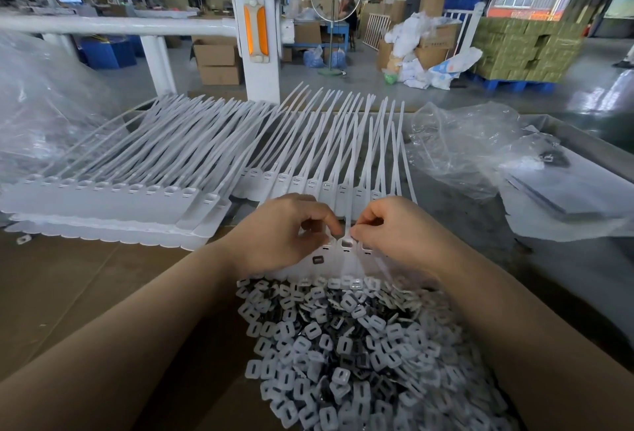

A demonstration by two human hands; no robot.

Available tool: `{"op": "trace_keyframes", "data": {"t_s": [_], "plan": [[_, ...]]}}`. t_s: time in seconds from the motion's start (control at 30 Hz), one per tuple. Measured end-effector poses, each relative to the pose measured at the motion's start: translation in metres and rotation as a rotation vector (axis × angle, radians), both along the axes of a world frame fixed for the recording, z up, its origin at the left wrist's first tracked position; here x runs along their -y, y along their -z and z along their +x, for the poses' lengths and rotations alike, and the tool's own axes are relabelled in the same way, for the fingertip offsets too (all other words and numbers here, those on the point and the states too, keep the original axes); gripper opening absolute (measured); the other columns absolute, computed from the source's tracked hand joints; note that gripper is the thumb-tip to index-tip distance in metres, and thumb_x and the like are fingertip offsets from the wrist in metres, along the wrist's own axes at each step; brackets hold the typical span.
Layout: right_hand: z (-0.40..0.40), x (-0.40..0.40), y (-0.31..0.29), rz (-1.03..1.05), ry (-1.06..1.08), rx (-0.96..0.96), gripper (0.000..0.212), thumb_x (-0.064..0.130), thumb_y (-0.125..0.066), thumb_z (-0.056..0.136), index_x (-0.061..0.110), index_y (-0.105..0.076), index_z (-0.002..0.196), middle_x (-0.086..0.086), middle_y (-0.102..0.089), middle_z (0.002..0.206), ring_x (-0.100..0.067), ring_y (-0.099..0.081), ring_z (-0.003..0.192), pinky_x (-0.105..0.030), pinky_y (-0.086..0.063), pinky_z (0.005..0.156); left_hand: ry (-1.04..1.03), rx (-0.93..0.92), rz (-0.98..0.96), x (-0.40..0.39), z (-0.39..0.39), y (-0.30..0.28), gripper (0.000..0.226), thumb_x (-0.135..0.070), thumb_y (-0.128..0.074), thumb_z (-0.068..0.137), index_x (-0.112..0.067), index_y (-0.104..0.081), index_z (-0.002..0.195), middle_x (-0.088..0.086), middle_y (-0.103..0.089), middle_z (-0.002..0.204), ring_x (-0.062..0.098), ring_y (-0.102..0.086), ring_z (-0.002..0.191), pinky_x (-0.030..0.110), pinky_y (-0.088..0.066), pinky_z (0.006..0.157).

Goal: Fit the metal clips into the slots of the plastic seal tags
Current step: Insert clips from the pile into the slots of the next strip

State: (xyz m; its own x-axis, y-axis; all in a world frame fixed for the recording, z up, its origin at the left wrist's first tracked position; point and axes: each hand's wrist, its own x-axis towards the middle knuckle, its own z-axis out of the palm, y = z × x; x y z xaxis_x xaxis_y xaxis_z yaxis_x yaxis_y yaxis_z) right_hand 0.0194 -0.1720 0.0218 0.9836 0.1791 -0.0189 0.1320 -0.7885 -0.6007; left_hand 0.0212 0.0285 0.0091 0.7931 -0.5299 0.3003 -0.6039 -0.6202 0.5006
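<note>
Head view: both hands' fingers [331, 221] pinch a seal tag strip [346, 259], straps pointing away, above the clips [343, 338].

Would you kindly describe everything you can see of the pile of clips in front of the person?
The pile of clips is a loose heap of small squarish pieces, pale on one face and dark metal on the other, each with an oblong slot. It lies on brown cardboard between the forearms, spreading toward the lower right. Its far edge meets the strip of tags under the hands.
</note>
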Motion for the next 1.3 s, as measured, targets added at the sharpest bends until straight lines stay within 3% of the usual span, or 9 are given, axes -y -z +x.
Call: {"op": "trace_keyframes", "data": {"t_s": [0.1,0.2,0.3,0.5,0.77,0.93,1.07,1.17,1.3], "plan": [[0.003,0.0,0.002,0.005,0.027,0.028,0.017,0.03,-0.063,0.093,0.028,-0.064,0.076,0.007,-0.069,0.073,-0.009,-0.066,0.067,-0.02,-0.043,0.052,0.049,-0.043,-0.07,0.006,-0.004,-0.003,0.013,-0.014,-0.074,0.087,-0.023,-0.076,0.096,-0.011,-0.067,0.09,0.007,-0.062,0.082,0.026,-0.051,0.076],[0.005,-0.001,0.004,-0.002,0.034,0.044,0.019,0.031,-0.062,0.095,0.033,-0.057,0.077,0.01,-0.066,0.078,-0.004,-0.062,0.07,-0.02,-0.044,0.056,0.168,-0.137,-0.13,0.015,-0.01,-0.007,0.017,-0.011,-0.077,0.084,-0.023,-0.077,0.096,-0.021,-0.068,0.085,0.005,-0.062,0.075,0.012,-0.045,0.066],[0.007,0.0,0.006,0.03,0.052,0.046,0.014,0.034,-0.062,0.095,0.031,-0.059,0.082,0.011,-0.066,0.08,-0.003,-0.062,0.072,-0.021,-0.046,0.059,0.268,-0.19,-0.134,0.023,-0.016,-0.01,0.023,-0.01,-0.077,0.083,-0.02,-0.076,0.104,-0.031,-0.066,0.089,0.001,-0.062,0.076,0.01,-0.044,0.067],[0.008,0.0,0.006,0.029,0.05,0.07,0.014,0.034,-0.061,0.096,0.03,-0.063,0.082,0.01,-0.068,0.077,-0.005,-0.064,0.07,-0.023,-0.047,0.059,0.292,-0.218,-0.061,0.03,-0.022,-0.008,0.021,-0.015,-0.078,0.082,-0.02,-0.078,0.103,-0.013,-0.07,0.096,0.011,-0.066,0.082,0.028,-0.055,0.078],[0.009,0.0,0.003,0.157,0.078,0.082,0.012,0.03,-0.063,0.093,0.027,-0.066,0.082,0.009,-0.067,0.066,-0.004,-0.063,0.055,-0.025,-0.048,0.055,0.207,-0.305,-0.214,0.026,-0.019,-0.01,0.011,-0.008,-0.08,0.08,-0.015,-0.073,0.086,-0.018,-0.069,0.076,-0.004,-0.061,0.067,0.009,-0.046,0.065],[0.003,0.004,-0.009,0.401,-0.006,-0.068,0.016,0.029,-0.061,0.094,0.024,-0.072,0.083,0.007,-0.069,0.064,-0.004,-0.052,0.052,-0.018,-0.04,0.048,-0.019,-0.092,-0.452,0.017,-0.009,-0.006,0.011,-0.006,-0.082,0.075,-0.013,-0.075,0.08,-0.004,-0.073,0.077,0.001,-0.064,0.066,0.013,-0.05,0.067],[-0.002,0.004,-0.012,0.451,-0.078,-0.124,0.017,0.031,-0.063,0.094,0.023,-0.074,0.085,0.007,-0.071,0.07,-0.007,-0.048,0.06,-0.02,-0.039,0.054,0.011,0.181,-0.376,0.013,-0.006,-0.001,0.012,-0.006,-0.085,0.074,-0.01,-0.078,0.083,-0.002,-0.073,0.081,0.011,-0.069,0.071,0.028,-0.058,0.07],[-0.001,0.005,-0.012,0.425,-0.071,-0.153,0.016,0.032,-0.064,0.093,0.021,-0.074,0.087,0.007,-0.072,0.073,-0.007,-0.05,0.062,-0.022,-0.038,0.055,0.041,0.389,-0.318,0.012,-0.004,-0.001,0.009,-0.009,-0.083,0.077,-0.011,-0.078,0.085,-0.002,-0.072,0.083,0.007,-0.068,0.072,0.031,-0.058,0.066],[-0.001,0.006,-0.011,0.404,-0.073,-0.167,0.012,0.028,-0.066,0.092,0.023,-0.073,0.085,0.009,-0.072,0.071,0.003,-0.052,0.055,-0.022,-0.038,0.058,0.057,0.43,-0.294,0.01,-0.003,0.001,0.007,-0.01,-0.083,0.078,-0.011,-0.078,0.083,-0.004,-0.071,0.083,0.007,-0.068,0.071,0.03,-0.057,0.064]]}}
